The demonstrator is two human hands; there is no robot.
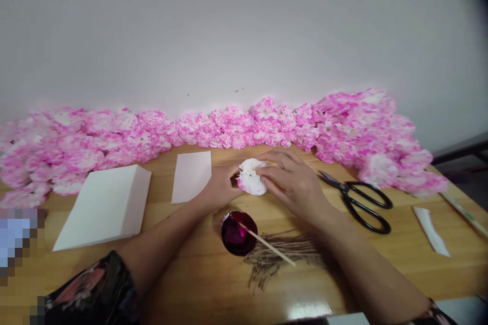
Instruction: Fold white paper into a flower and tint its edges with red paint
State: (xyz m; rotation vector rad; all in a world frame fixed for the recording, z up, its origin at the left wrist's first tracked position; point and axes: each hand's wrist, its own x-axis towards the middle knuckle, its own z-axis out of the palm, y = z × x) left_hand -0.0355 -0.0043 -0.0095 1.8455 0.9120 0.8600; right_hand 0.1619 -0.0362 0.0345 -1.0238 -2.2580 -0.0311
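Between my two hands, over the middle of the table, is a white paper flower (252, 183) with a few pink-stained edges. My left hand (223, 185) is closed around its left side and underside. From the right, my right hand (292, 183) pinches the upper right petals between thumb and fingertips. Just below the flower stands a small cup of dark magenta liquid (234, 241), with a thin wooden stick (272, 248) resting across its rim. Beside the cup lies a bundle of thin brown stems (290, 249), partly behind my right forearm.
Pink-and-white paper flowers (236, 127) are heaped along the wall. A thick white paper stack (101, 208) and a white sheet (192, 175) lie left. To the right are black-handled scissors (356, 200), a white paper strip (431, 231) and a long thin stick (465, 216).
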